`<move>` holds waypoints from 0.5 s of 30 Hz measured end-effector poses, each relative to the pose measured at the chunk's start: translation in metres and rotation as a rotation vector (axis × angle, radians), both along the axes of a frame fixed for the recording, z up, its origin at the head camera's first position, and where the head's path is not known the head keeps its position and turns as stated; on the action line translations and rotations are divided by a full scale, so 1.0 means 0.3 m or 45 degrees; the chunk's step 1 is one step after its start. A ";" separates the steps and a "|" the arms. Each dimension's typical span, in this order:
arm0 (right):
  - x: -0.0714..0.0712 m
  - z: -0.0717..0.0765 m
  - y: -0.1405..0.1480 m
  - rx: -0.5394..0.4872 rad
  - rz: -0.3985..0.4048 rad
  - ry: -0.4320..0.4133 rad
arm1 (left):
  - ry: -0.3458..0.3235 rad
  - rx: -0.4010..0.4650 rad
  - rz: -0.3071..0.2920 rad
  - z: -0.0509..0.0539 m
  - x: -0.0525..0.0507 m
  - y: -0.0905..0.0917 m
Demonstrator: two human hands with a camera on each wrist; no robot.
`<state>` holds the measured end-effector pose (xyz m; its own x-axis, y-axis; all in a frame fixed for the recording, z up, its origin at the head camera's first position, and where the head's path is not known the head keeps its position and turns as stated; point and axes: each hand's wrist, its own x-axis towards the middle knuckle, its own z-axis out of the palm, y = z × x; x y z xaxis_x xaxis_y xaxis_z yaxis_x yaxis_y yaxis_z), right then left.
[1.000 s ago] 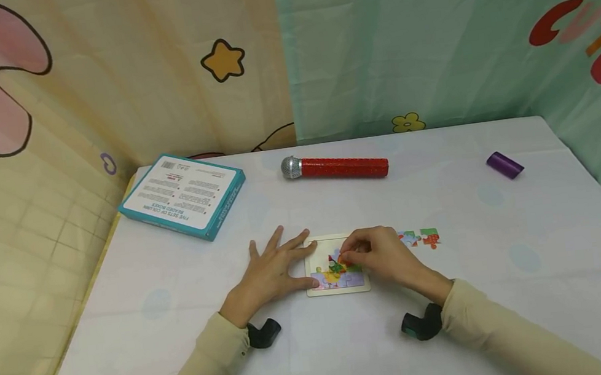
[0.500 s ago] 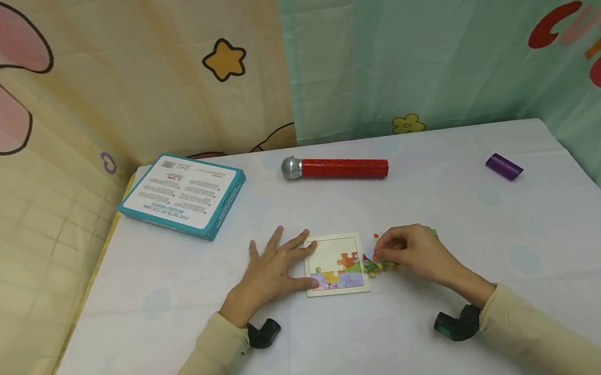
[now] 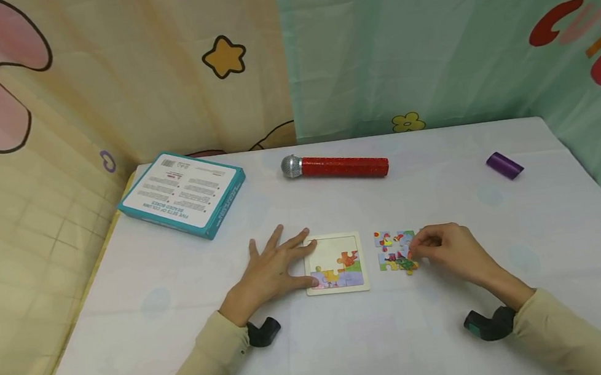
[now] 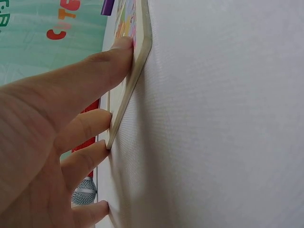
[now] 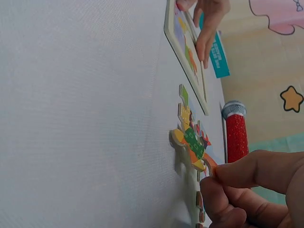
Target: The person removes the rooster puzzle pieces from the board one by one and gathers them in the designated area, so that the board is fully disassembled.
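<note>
A small puzzle board (image 3: 330,249) with a pale raised rim lies flat on the table, several pieces fitted along its lower and right parts. My left hand (image 3: 267,276) is spread over its left side, thumb resting on the lower left corner and fingertips touching the upper left edge; the thumb (image 4: 102,66) looks straight in the left wrist view. To the right of the board, my right hand (image 3: 455,255) pinches a puzzle piece (image 5: 194,142) with a green and yellow picture, tilted above other loose puzzle pieces (image 3: 383,240) on the cloth.
A red microphone (image 3: 344,166) with a silver head lies behind the board. At the back left is a flat teal and white box (image 3: 181,195). A short purple tube-like piece (image 3: 505,165) lies at the back right. Patterned curtains (image 3: 400,40) surround the table.
My right hand has moved from over the board to the right, carrying the puzzle piece over the loose pieces. The left hand has stayed on the board.
</note>
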<state>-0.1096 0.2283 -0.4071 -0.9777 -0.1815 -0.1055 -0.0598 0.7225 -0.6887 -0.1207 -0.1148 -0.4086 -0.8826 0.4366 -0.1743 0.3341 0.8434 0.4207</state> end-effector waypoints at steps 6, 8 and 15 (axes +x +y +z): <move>-0.006 -0.001 0.008 0.037 0.013 0.006 | -0.010 0.010 0.002 0.001 -0.002 0.002; -0.009 0.002 0.009 0.058 0.012 0.003 | -0.014 0.015 0.003 0.001 -0.002 0.003; -0.013 0.009 0.009 0.086 -0.013 -0.034 | -0.021 0.011 0.005 0.003 -0.002 0.002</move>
<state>-0.1136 0.2311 -0.4045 -0.9761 -0.1634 -0.1433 -0.0346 0.7677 -0.6399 -0.1212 -0.1143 -0.4076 -0.8812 0.4349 -0.1851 0.3240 0.8409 0.4335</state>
